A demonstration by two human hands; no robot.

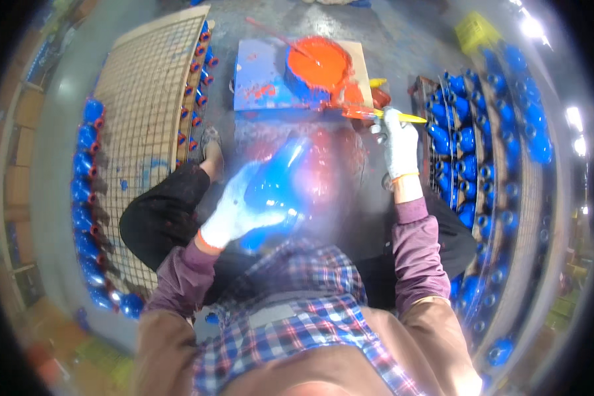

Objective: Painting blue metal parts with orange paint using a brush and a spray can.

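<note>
My left hand (236,208), in a white glove, is closed around a glossy blue bottle-shaped piece (277,178). The piece is tilted, its narrow end pointing up and away; motion blurs it. My right hand (400,142), also gloved, grips a paintbrush (412,119) with a yellow handle. Red paint coats the brush's other end, which points left, just below a tub (290,82). Bright orange-red paint (318,63) fills this tub, and a stick (297,47) leans in it.
Under the tub lies a paint-stained board (257,82). To my left stands a wire-mesh panel (148,86), flanked by rows of blue pieces with red ends (86,165). Racks of similar blue pieces (465,138) line my right. A yellow crate (476,32) sits at the far right.
</note>
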